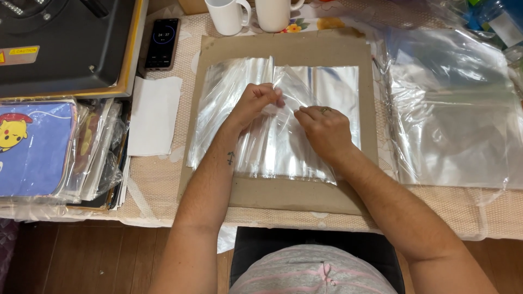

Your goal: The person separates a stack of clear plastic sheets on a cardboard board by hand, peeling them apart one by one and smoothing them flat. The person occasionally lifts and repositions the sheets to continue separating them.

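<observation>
A clear plastic bag [283, 147] lies on a brown cardboard sheet [294, 193] in the middle of the table. My left hand [256, 103] pinches a lifted fold of the bag's upper part between thumb and fingers. My right hand [324, 130], with a ring on one finger, presses down on the bag just to the right of that fold, fingertips gripping the film. The two hands are a few centimetres apart.
A pile of clear bags [452, 120] lies at the right. At the left are a stack of bagged printed pads [38, 147], a white paper sheet [155, 114], a phone [162, 43] and a black press machine [65, 43]. Two white mugs [248, 13] stand at the back.
</observation>
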